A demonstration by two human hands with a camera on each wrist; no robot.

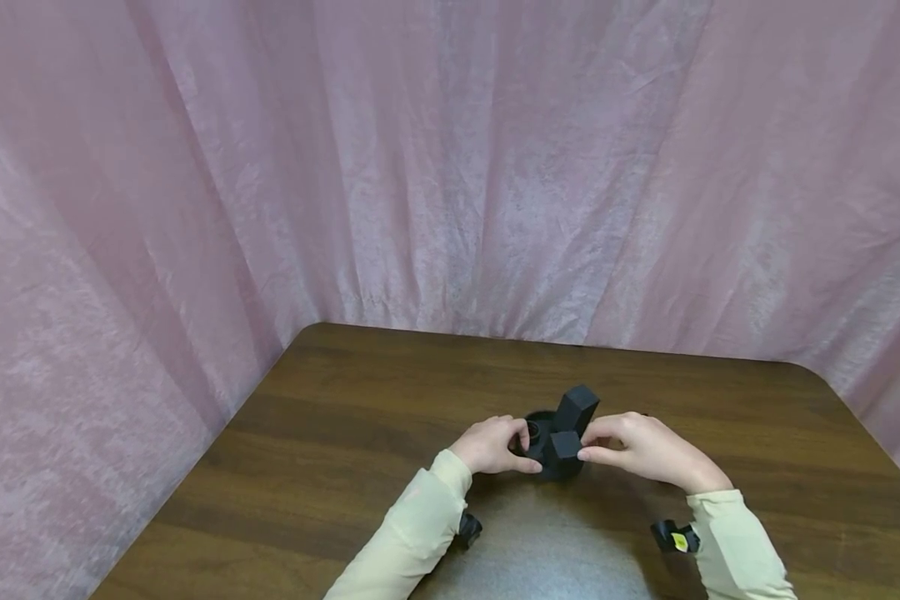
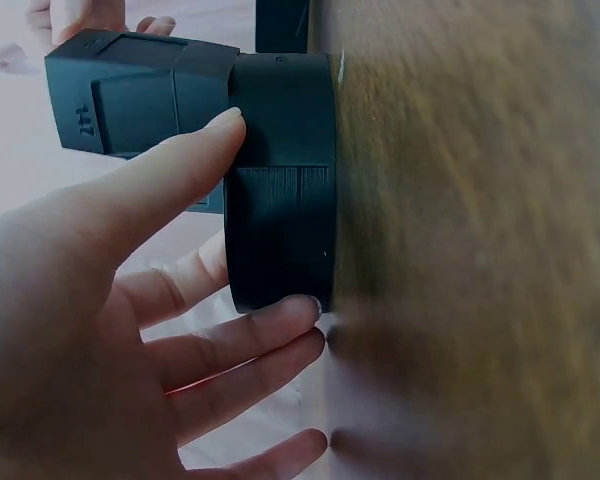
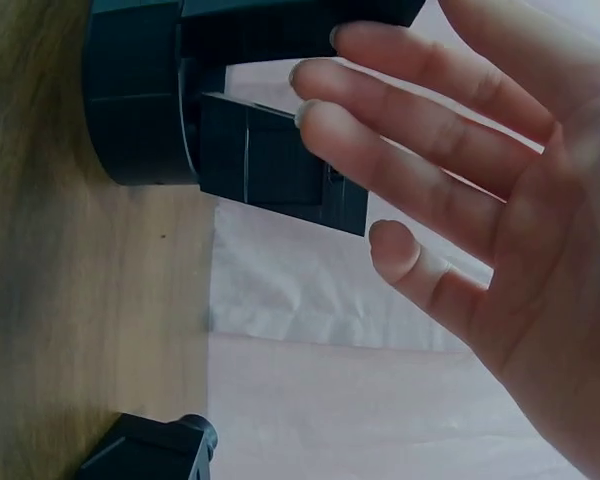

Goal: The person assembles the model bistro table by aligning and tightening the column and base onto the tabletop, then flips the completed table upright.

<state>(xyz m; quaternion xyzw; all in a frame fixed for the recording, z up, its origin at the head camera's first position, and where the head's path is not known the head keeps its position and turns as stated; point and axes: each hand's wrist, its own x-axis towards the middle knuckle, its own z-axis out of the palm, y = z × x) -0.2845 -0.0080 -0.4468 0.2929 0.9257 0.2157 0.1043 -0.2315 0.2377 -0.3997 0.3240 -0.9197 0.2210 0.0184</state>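
Left hand (image 1: 493, 448) of mine was curved round the side of a black round base (image 2: 280, 230), thumb up on its edge and the other fingers spread along the wall down near the table (image 1: 330, 467). Right hand (image 1: 637, 442) had its fingertips up against the near block (image 1: 565, 447), one of two black blocks standing tilted in the base; from these angles I honestly can't tell if that was a real pinch or just a touch. The far block (image 1: 576, 408) stood taller, right behind it. The whole thing sat flat on the wood, right between my hands. It looked like hard plastic to me, so I'd guess light and stiff, with no squish, and not very fragile unless you bent a block sideways where it met the base. Those smooth faces seemed a bit slick, so fingertips could skate. Best hold, imo: the base low on its wall, where there's a patch of fine ridges that should help with grip, and the blocks by opposite flat faces rather than the corners.
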